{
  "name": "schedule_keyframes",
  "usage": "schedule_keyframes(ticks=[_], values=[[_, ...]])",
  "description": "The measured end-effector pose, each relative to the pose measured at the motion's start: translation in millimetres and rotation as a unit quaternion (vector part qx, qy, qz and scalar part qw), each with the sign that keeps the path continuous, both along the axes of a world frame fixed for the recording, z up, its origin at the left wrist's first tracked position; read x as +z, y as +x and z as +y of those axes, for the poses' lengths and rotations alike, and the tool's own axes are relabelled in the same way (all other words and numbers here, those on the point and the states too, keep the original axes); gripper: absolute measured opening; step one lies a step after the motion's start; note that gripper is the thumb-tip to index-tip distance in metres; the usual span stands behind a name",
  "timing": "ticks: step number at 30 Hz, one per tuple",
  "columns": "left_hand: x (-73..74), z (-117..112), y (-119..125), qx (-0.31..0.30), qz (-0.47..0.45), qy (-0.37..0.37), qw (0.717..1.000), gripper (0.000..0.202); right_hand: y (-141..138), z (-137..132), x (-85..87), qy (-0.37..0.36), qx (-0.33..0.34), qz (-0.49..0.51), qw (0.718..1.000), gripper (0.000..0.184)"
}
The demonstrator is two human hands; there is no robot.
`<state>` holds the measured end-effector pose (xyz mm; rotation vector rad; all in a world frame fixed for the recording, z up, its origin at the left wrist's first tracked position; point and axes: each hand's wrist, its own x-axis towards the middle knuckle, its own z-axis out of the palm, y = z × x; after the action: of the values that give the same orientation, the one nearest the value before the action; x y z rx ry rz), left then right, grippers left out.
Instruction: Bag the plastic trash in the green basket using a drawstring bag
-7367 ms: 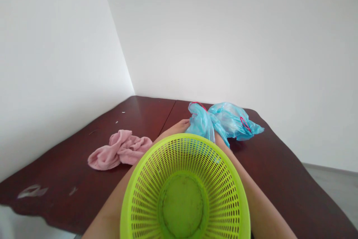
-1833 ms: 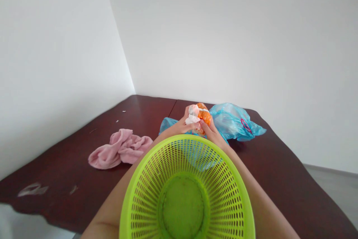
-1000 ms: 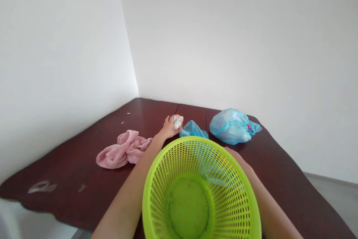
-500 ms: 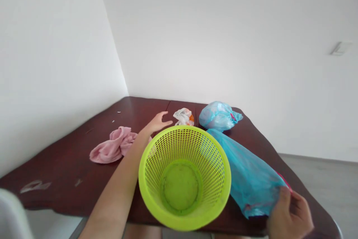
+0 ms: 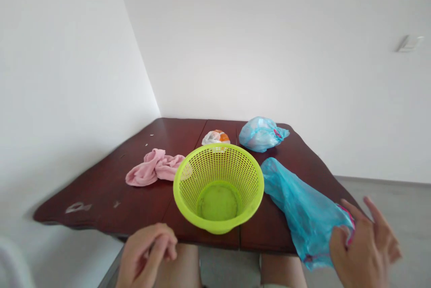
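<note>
1. Left hand [image 5: 148,254], by the near edge of the tabletop [image 5: 101,189], curls loosely; I cannot tell whether it holds anything.
2. Right hand [image 5: 365,245] is spread wide, gripping nothing visible, at the limp blue bag [image 5: 305,209], near right.
3. Green basket [image 5: 218,202] stands left of it.

Left hand [image 5: 147,252] curled, right hand [image 5: 365,250] splayed

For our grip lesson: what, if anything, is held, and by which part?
Nothing visibly: left hand loosely curled, right hand splayed open at the long blue plastic bag's pink edge.
</note>
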<state>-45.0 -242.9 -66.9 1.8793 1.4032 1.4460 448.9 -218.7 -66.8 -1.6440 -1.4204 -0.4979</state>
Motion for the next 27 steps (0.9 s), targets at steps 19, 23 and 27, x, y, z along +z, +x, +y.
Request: schedule_keyframes(ticks=[19, 23, 27], values=[[-83.0, 46.7, 216.4, -0.329, -0.17, -0.423, 0.827, 0.077, 12.6, -18.7, -73.5, -0.426, 0.237, 0.185, 0.854, 0.054], [-91.2, 55.4, 243.7, -0.377, -0.301, -0.469, 0.74, 0.065, -28.0, -59.4, -71.8, -0.429, 0.326, 0.294, 0.79, 0.069], [-77.2, 51.8, 272.1, -0.38, -0.422, -0.495, 0.657, 0.064, -50.9, -73.1, -74.7, -0.41, 0.306, 0.26, 0.819, 0.055]])
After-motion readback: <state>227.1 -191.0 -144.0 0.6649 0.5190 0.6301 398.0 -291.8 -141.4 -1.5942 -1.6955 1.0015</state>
